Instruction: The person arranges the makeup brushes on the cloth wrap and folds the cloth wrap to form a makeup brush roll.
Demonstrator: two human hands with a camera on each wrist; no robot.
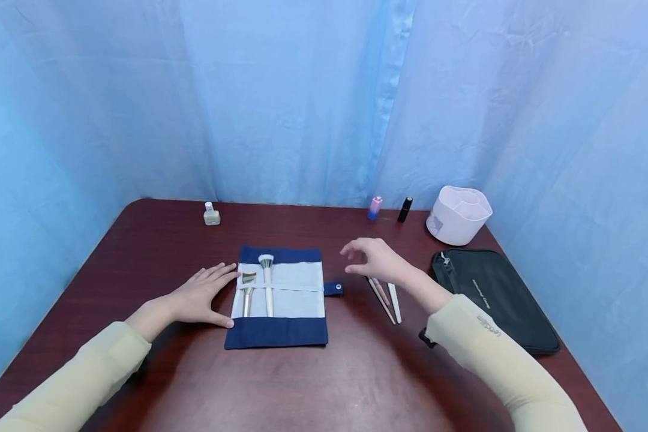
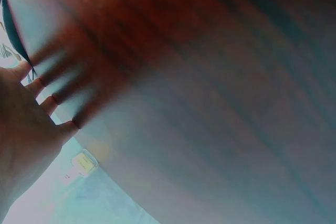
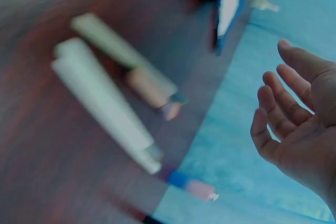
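Observation:
A navy and white brush roll (image 1: 281,297) lies open on the dark red table (image 1: 324,384), with two makeup brushes (image 1: 267,282) tucked under its strap. My left hand (image 1: 205,291) lies flat with straight fingers against the roll's left edge. My right hand (image 1: 369,258) hovers empty, fingers loosely spread, just above several loose brushes (image 1: 386,295) lying right of the roll. In the right wrist view those brushes (image 3: 115,93) show blurred below the open palm (image 3: 299,129). The left wrist view shows only fingers (image 2: 47,103) on the table.
A black zip pouch (image 1: 491,297) lies at the right. Behind it stands a white organiser cup (image 1: 459,214). A pink bottle (image 1: 375,207), a black tube (image 1: 405,209) and a small clear bottle (image 1: 212,214) stand along the far edge. Blue curtain surrounds the table.

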